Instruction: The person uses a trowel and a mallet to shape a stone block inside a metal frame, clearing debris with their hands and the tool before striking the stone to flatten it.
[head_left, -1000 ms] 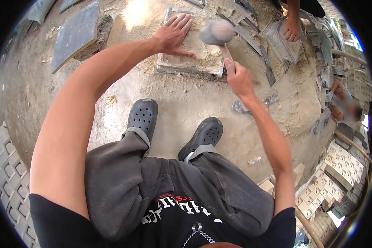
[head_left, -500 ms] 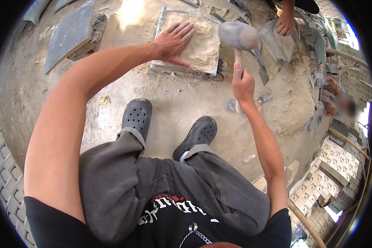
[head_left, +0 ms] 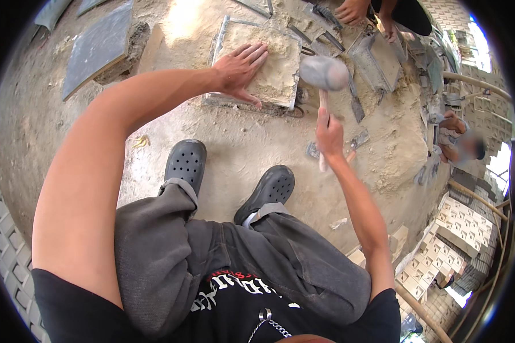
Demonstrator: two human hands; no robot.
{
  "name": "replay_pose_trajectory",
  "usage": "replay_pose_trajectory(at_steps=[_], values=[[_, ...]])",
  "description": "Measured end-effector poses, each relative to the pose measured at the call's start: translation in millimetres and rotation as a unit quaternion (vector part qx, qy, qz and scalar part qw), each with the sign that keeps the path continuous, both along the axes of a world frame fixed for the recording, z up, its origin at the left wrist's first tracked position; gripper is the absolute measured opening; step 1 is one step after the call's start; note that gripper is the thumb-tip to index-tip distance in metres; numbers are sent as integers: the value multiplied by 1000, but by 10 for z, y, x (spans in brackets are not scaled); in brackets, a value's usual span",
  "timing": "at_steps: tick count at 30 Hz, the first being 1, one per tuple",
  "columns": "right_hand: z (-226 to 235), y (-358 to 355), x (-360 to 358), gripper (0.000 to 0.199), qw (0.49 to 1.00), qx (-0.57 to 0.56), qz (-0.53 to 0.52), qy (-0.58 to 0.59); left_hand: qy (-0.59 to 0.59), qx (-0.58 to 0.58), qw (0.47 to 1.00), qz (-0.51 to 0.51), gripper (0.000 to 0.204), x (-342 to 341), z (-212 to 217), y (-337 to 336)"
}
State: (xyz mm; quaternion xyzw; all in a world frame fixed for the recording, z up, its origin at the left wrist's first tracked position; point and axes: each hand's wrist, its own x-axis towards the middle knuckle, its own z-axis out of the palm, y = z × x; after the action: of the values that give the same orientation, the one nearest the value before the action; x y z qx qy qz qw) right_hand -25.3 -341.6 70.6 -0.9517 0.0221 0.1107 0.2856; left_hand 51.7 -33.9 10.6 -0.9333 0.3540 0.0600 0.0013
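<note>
My left hand (head_left: 243,71) lies flat with its fingers stretched over pale sandy material (head_left: 280,68) that fills a square, metal-edged frame (head_left: 295,98) on the ground. Closed around a wooden handle, my right hand (head_left: 329,136) holds a mallet (head_left: 317,71) with a thick, rounded grey head. The mallet head, slightly blurred, is beside the right side of the frame. Whether it touches the frame, I cannot tell.
Another person's hand (head_left: 352,11) is at the far right, near a second dusty metal mould (head_left: 377,60). A trowel-like tool (head_left: 357,108) lies right of the mallet. Dark slabs (head_left: 97,48) lean at the far left. Patterned pale blocks (head_left: 435,260) are stacked at right.
My right hand and the mallet have moved nearer to me and slightly left. My left hand stays on the sandy fill. More of the other person's hands has come into view at the top.
</note>
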Motion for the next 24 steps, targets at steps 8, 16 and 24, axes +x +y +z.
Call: replay_pose_trajectory(at_steps=[8, 16, 24], values=[[69, 256, -329, 56, 998, 0, 63, 20, 13, 7, 999, 34, 146, -175, 75, -35], [49, 545, 15, 56, 995, -8, 101, -3, 2, 51, 995, 84, 150, 115, -2, 508], [36, 701, 757, 63, 990, -55, 78, 101, -9, 30, 997, 77, 146, 228, -67, 573]])
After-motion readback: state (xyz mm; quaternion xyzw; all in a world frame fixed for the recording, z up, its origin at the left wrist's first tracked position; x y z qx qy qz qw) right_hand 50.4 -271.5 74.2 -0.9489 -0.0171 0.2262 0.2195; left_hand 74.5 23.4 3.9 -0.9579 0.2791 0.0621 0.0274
